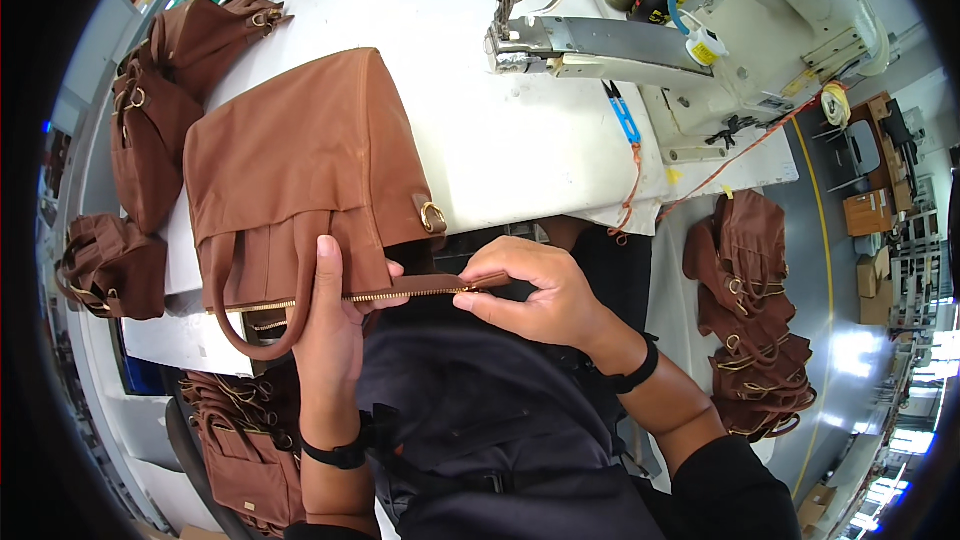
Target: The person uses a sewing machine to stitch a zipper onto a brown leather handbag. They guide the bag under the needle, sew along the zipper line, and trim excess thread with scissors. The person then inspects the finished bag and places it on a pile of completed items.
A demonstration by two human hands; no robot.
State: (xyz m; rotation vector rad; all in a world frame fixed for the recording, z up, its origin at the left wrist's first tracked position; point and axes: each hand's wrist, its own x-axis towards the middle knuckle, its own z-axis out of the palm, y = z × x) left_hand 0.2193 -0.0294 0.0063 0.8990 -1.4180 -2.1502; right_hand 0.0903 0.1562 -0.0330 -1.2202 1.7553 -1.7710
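brown fabric handbag (300, 155) lies at white worktable (500, 160) edge, soft, floppy, light. left hand (325, 305) fingers clamp bag mouth beside brass zipper (400, 294); right hand (535, 290) fingertips pinch zipper tape end. grip by tape, not slack cloth.

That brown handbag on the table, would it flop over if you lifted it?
Probably floppy: the brown handbag sags in soft folds over the table edge. Its zipper tape stays straight only because the left hand and right hand stretch it. Likely light.
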